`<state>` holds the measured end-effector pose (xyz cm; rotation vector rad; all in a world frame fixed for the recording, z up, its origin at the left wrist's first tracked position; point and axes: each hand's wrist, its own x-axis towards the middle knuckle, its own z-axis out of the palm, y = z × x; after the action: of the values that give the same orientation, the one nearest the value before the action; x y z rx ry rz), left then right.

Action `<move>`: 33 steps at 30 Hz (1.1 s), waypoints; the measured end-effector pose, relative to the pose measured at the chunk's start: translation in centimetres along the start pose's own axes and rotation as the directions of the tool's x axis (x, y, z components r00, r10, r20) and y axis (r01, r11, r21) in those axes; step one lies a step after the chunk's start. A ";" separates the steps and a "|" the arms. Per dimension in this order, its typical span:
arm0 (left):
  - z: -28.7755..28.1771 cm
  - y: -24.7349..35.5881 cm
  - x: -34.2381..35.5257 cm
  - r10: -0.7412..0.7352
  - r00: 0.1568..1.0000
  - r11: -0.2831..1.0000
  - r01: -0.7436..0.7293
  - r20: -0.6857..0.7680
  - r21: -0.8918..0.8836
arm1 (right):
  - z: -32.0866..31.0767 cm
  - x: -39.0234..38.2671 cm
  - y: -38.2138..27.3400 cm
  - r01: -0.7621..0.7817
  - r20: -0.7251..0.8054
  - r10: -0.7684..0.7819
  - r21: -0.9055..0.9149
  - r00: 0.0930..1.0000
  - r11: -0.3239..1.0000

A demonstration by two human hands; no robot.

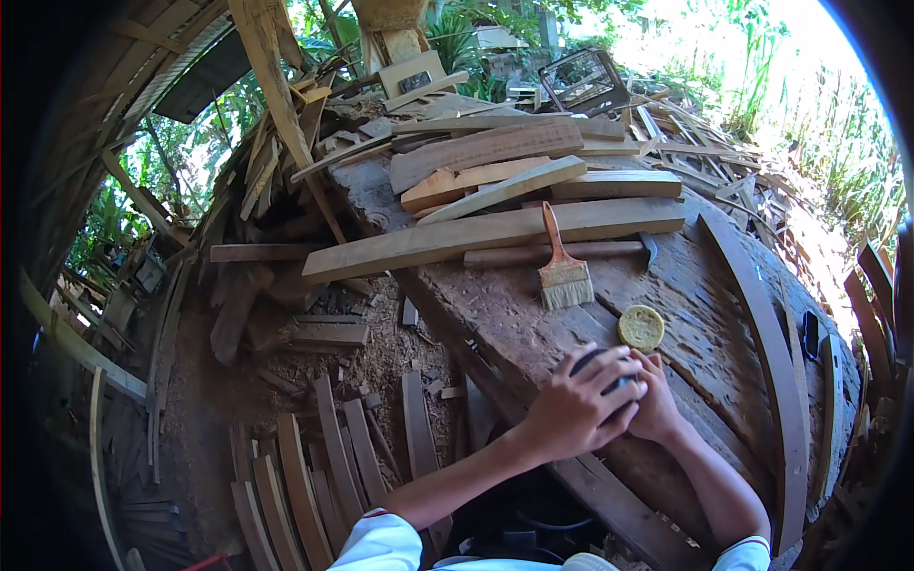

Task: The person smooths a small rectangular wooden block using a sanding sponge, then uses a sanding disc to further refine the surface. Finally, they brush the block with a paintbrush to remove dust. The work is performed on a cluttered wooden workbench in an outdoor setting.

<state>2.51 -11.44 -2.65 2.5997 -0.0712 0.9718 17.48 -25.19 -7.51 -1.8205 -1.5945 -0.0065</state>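
A dark rounded object [587, 362], any contents hidden, is over the plank bench [700, 305], gripped between the bent, closed-in fingers of the left hand [571, 407] and right hand [657, 407]; just beyond lies a round yellowish disc [641, 327], near a brush [566, 284]

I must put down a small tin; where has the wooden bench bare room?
Between the round yellowish disc and the long dark-brown plank; also left of the orange-handled bristle brush, toward the left edge of the wooden bench. Crowded: the far end, under stacked wooden boards.
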 end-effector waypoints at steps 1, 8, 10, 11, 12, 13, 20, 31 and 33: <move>0.0 0.6 -0.1 0.066 0.998 0.997 -0.065 0.022 -0.052 | 0.1 -0.3 0.2 0.047 -0.019 -0.048 -0.040 0.999 0.998; 0.3 -2.5 0.8 0.041 0.998 0.999 -0.042 0.051 0.019 | 0.1 0.3 -0.3 -0.069 -0.023 0.072 0.103 0.997 0.992; -0.3 -0.3 0.9 0.161 0.985 0.984 -0.155 0.064 -0.084 | 0.4 -0.4 0.7 0.046 -0.035 -0.046 -0.021 0.998 0.999; -0.5 -0.9 1.4 0.099 0.993 0.994 -0.095 0.068 -0.059 | 0.4 -0.6 1.0 0.102 -0.035 -0.105 -0.084 0.994 0.991; -0.7 -2.0 1.8 0.031 0.997 0.999 -0.028 0.077 -0.032 | 0.8 -0.1 0.3 0.000 -0.060 -0.003 -0.035 0.998 0.999; -0.9 -3.1 2.2 -0.035 0.996 0.999 0.035 0.083 -0.005 | 0.4 0.4 -0.5 -0.112 0.032 0.111 0.018 0.993 0.994; 1.1 1.1 1.7 -0.046 0.999 0.997 0.044 0.015 0.068 | 0.7 -1.1 1.3 0.077 -0.047 -0.080 -0.064 0.996 0.995; -0.3 -0.2 1.1 0.088 0.982 0.996 -0.081 0.167 -0.049 | 0.8 -0.7 0.5 0.022 0.065 -0.022 -0.011 0.998 1.000; 0.0 -1.4 1.8 -0.059 0.988 0.998 0.057 0.141 0.018 | -0.3 0.5 -0.7 -0.194 0.115 0.183 0.096 0.976 0.976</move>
<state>4.12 -9.99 -1.93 2.6650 -0.0250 0.7690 17.13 -24.91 -6.77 -1.9074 -1.4566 0.2618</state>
